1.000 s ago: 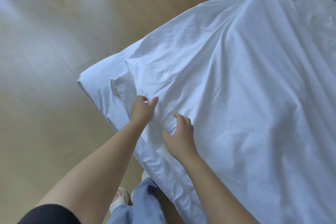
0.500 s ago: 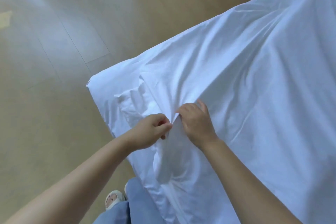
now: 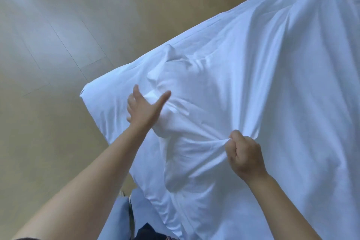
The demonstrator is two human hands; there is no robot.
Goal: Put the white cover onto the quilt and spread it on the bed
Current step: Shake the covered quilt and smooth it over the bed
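Observation:
The white cover [image 3: 253,87] lies rumpled over the bed and fills the right side of the head view. A bulky lump of the quilt [image 3: 175,84] shows under it near the bed's near-left corner. My left hand [image 3: 142,109] reaches onto that lump with thumb and fingers spread, and a fold of white cloth sits between thumb and fingers. My right hand [image 3: 243,154] is curled into a fist and pinches a bunch of the cover, which is drawn taut into radiating creases.
Light wooden floor [image 3: 58,64] runs along the left of the bed. The bed's corner [image 3: 83,93] points toward it. My legs in blue trousers [image 3: 120,220] stand close against the bed's near edge.
My hands, close together on one fold before, have parted: the left has opened and moved forward onto the lump, the right has pulled a bunch of cover back to the right.

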